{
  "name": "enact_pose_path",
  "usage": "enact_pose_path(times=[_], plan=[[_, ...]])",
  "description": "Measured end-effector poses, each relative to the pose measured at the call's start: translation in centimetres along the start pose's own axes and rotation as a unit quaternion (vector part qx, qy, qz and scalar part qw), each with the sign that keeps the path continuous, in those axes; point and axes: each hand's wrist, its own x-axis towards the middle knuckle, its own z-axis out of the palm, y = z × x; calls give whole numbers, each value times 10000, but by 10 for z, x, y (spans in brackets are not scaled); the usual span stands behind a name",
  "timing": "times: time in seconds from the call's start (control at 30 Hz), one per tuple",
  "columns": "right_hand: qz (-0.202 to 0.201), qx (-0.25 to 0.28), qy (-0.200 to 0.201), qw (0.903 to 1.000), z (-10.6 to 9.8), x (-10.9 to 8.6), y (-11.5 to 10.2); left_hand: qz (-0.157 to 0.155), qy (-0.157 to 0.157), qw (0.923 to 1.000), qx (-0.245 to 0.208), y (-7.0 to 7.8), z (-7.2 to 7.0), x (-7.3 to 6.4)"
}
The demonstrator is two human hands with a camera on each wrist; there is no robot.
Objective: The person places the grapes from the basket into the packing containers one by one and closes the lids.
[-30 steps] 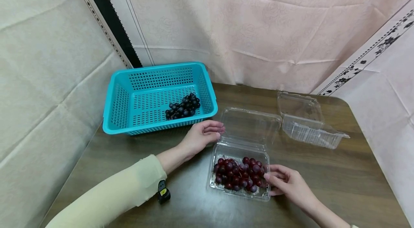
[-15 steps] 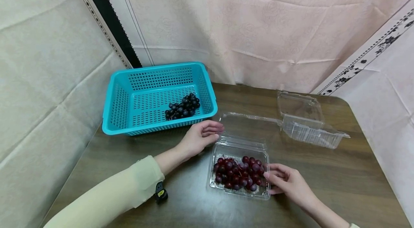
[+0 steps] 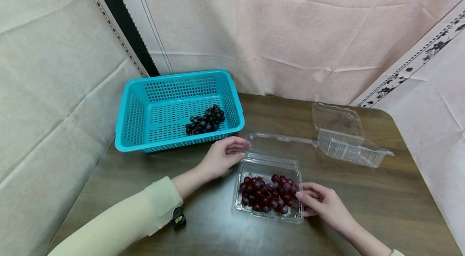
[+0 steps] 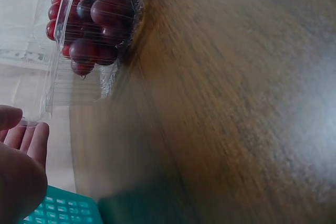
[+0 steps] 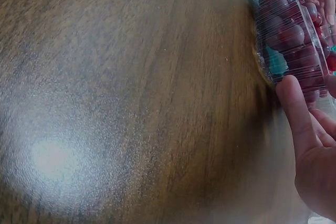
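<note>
A clear plastic clamshell box (image 3: 269, 217) stands on the table, with red grapes (image 3: 267, 193) in its base. Its hinged lid (image 3: 283, 139) is tilted up, seen nearly edge-on in the head view. My left hand (image 3: 225, 157) is at the left side of the lid near the hinge, fingers loosely extended and fingertips right at the clear plastic. At the right wall of the base, my right hand (image 3: 323, 205) holds the box, thumb at the rim and fingers along the outside. The right wrist view shows a fingertip (image 5: 289, 85) against the lower side.
A turquoise plastic basket (image 3: 178, 76) with a bunch of black grapes (image 3: 206, 119) stands behind the left hand. Another open clear clamshell box (image 3: 350, 149) lies at the back right. A cloth curtain (image 3: 290, 38) borders the wooden table (image 3: 367, 195) at the back.
The lid has swung upward from leaning back to nearly edge-on in the head view. Both hands have hardly moved, and the grapes stay in the base.
</note>
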Motion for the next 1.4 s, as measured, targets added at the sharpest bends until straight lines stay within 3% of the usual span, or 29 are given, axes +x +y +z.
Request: enact_pose_path(times=[0.4, 0.87, 1.23, 1.4], plan=[[66, 3, 55, 10000, 1, -1, 0, 447, -15, 9976, 531, 2, -1, -7], [53, -43, 17, 10000, -1, -2, -1, 1027, 56, 9846, 1413, 1, -1, -15], [-354, -10, -102, 9993, -10, -7, -11, 1373, -62, 9763, 1670, -4, -2, -16], [-577, -29, 53, 9983, -17, -7, -16, 1563, -79, 9673, 1998, -4, -2, -19]])
